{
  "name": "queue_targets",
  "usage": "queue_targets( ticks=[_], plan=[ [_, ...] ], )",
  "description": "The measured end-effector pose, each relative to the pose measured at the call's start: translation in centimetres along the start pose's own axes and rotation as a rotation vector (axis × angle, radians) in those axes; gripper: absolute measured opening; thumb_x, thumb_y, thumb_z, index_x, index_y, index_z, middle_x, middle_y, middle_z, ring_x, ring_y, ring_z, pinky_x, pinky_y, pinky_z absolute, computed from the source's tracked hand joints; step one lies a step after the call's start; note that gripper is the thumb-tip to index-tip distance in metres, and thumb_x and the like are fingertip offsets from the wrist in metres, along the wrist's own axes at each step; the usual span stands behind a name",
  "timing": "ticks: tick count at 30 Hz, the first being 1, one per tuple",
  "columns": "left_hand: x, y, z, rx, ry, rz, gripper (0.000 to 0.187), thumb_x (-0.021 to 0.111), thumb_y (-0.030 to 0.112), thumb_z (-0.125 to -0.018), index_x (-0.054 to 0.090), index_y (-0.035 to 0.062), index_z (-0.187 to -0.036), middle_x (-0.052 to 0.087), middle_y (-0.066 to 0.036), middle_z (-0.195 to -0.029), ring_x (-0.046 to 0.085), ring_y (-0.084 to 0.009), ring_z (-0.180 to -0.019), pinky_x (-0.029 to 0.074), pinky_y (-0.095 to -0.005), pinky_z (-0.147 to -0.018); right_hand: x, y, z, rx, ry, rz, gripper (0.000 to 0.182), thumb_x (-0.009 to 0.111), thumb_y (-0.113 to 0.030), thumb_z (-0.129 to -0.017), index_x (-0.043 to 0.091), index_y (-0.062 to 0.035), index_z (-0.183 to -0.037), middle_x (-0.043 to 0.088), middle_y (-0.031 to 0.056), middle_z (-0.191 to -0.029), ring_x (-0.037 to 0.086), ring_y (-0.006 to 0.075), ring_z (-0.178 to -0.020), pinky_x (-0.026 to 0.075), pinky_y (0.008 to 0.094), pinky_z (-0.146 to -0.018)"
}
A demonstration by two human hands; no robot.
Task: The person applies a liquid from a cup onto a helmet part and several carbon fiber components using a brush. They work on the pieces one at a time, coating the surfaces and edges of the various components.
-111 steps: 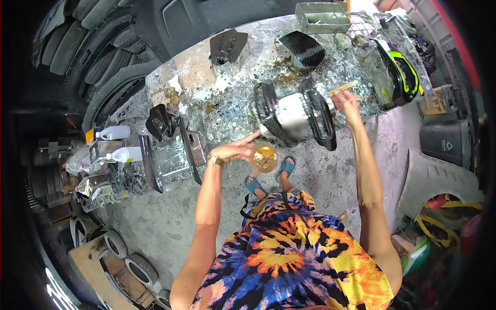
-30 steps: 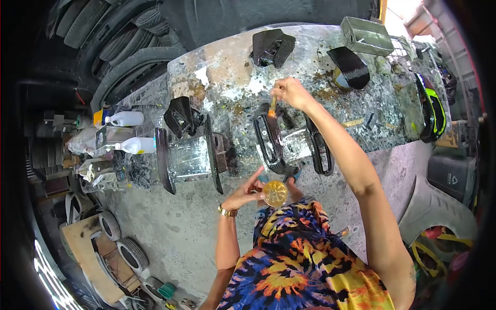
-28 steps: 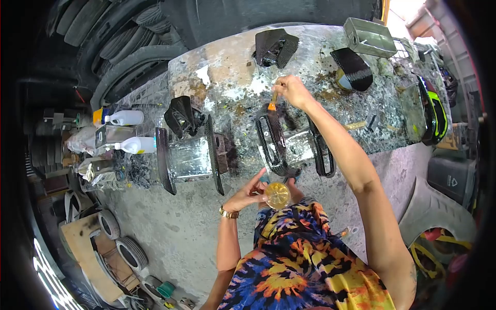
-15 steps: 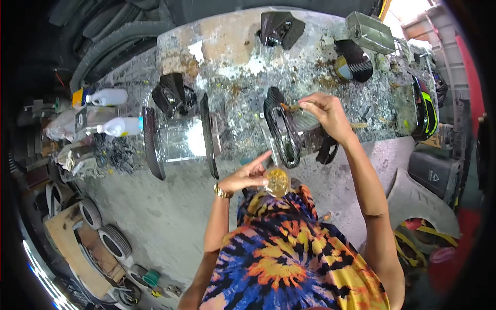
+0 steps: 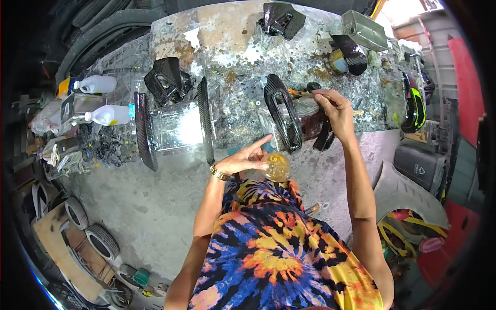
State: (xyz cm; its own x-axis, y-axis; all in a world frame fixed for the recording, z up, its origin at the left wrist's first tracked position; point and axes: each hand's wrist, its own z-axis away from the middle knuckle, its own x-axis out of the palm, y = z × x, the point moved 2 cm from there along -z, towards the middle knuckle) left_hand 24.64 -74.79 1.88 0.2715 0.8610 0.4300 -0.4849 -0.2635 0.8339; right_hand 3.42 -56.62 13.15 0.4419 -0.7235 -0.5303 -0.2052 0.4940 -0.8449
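My left hand [image 5: 247, 159] holds a clear cup of yellowish liquid [image 5: 277, 168] at its rim with the thumb, the index finger stretched out. A glossy black carbon-weave loop-shaped part [image 5: 283, 113] stands at the table's front edge, just beyond the cup. My right hand [image 5: 335, 106] is pinched around a small brush [image 5: 299, 93], whose orange-brown end points at the loop part's right side. Behind and below the right hand another dark part [image 5: 323, 137] is partly hidden.
Two narrow carbon-weave strips [image 5: 145, 129] [image 5: 205, 121] stand at the left on the stained table [image 5: 232, 31]. Other dark parts [image 5: 169, 82] [image 5: 281, 21], a metal can [image 5: 364, 30] and white bottles [image 5: 110, 114] lie around. Tyres [image 5: 102, 242] sit on the floor.
The view has shifted, so the table sits slightly up and left. My right hand and the brush have moved right relative to the loop part. The left hand still holds the cup.
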Motion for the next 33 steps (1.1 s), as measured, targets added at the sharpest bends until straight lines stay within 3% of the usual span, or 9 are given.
queue_targets(
  ticks=[6, 8, 15, 18, 20, 23, 26, 29, 33],
  plan=[
    [-0.4, 0.4, 3.0, -0.007, 0.21, 0.088, 0.079, 0.071, 0.029, -0.084, 0.027, 0.0123, -0.147, 0.053, -0.001, -0.088, 0.053, -0.0107, -0.081, 0.044, -0.0272, -0.072, -2.1, -4.7, 5.7, 0.097, 0.063, -0.034, 0.011, 0.062, -0.007, -0.087, 0.069, -0.0015, -0.094, 0.064, 0.001, -0.079, 0.049, 0.0073, -0.066, 0.039, 0.0232, -0.06],
    [-0.3, 1.0, 3.5, 0.037, 0.257, 0.028, 0.07, 0.069, 0.026, -0.086, 0.032, 0.0093, -0.143, 0.054, -0.001, -0.086, 0.055, -0.0099, -0.08, 0.046, -0.0261, -0.071, -1.5, -6.3, 7.7, -0.169, -0.059, -0.074, 0.012, 0.063, -0.007, -0.086, 0.069, -0.0017, -0.095, 0.062, 0.002, -0.077, 0.052, 0.0105, -0.066, 0.04, 0.0256, -0.058],
    [0.5, 3.2, 3.9, 0.149, 0.42, 0.069, 0.055, 0.066, 0.019, -0.088, 0.04, 0.0067, -0.135, 0.056, -0.002, -0.082, 0.055, -0.0097, -0.074, 0.046, -0.0246, -0.068, 6.0, -6.3, 9.8, -0.356, -0.355, 0.294, 0.014, 0.066, -0.011, -0.083, 0.068, -0.0003, -0.092, 0.057, 0.008, -0.073, 0.056, 0.0206, -0.067, 0.046, 0.031, -0.061],
    [-0.1, 2.4, 3.8, 0.14, 0.433, 0.047, 0.058, 0.07, 0.021, -0.085, 0.041, 0.0049, -0.133, 0.062, -0.004, -0.083, 0.058, -0.0107, -0.077, 0.046, -0.0263, -0.072, 6.0, -6.4, 7.7, -0.326, -0.354, 0.257, 0.014, 0.064, -0.013, -0.086, 0.067, 0.0007, -0.09, 0.058, 0.0059, -0.071, 0.055, 0.016, -0.063, 0.045, 0.0293, -0.058],
    [-0.1, 1.2, 3.7, 0.198, 0.405, -0.087, 0.073, 0.074, 0.029, -0.081, 0.037, 0.0057, -0.14, 0.055, 0.0, -0.075, 0.051, -0.009, -0.069, 0.043, -0.0255, -0.067, 4.4, -6.6, 5.7, 0.009, -0.267, -0.091, 0.017, 0.061, -0.015, -0.089, 0.065, 0.0008, -0.085, 0.059, 0.0027, -0.068, 0.052, 0.0102, -0.058, 0.043, 0.026, -0.053],
    [0.7, 2.6, 3.9, 0.03, 0.345, -0.115, 0.085, 0.075, 0.039, -0.078, 0.033, 0.0063, -0.144, 0.05, 0.002, -0.073, 0.047, -0.0082, -0.065, 0.041, -0.024, -0.064, 2.3, -9.7, 1.3, 0.121, -0.272, 0.041, 0.022, 0.059, -0.018, -0.09, 0.062, -0.0005, -0.076, 0.058, 0.0001, -0.063, 0.047, 0.0069, -0.055, 0.037, 0.0231, -0.049],
    [1.0, 1.8, 2.3, -0.047, 0.196, -0.354, 0.086, 0.072, 0.031, -0.082, 0.022, 0.0122, -0.149, 0.058, -0.004, -0.082, 0.053, -0.0109, -0.074, 0.045, -0.0261, -0.069, 4.0, -8.5, -4.5, -0.134, -0.499, 0.362, 0.027, 0.059, -0.022, -0.088, 0.061, 0.0011, -0.074, 0.057, 0.0063, -0.061, 0.053, 0.0127, -0.057, 0.043, 0.0306, -0.055],
    [0.7, -0.8, 0.1, 0.152, 0.142, -0.378, 0.092, 0.071, 0.046, -0.08, 0.022, 0.0126, -0.149, 0.056, -0.012, -0.107, 0.052, -0.0133, -0.078, 0.045, -0.0281, -0.07, 7.3, -7.8, -7.8, -0.071, -0.751, 0.468, 0.029, 0.058, -0.024, -0.088, 0.061, 0.0024, -0.075, 0.061, 0.0117, -0.064, 0.061, 0.0213, -0.063, 0.046, 0.0358, -0.061],
    [0.3, -0.6, -0.9, -0.005, 0.053, -0.361, 0.094, 0.07, 0.05, -0.079, 0.021, 0.0129, -0.149, 0.055, -0.014, -0.118, 0.053, -0.0139, -0.081, 0.046, -0.0299, -0.075, 9.7, -8.5, -8.9, -0.303, -0.646, 0.666, 0.027, 0.059, -0.022, -0.088, 0.06, 0.0037, -0.08, 0.059, 0.0116, -0.062, 0.058, 0.0197, -0.059, 0.045, 0.0349, -0.058]
  ],
)
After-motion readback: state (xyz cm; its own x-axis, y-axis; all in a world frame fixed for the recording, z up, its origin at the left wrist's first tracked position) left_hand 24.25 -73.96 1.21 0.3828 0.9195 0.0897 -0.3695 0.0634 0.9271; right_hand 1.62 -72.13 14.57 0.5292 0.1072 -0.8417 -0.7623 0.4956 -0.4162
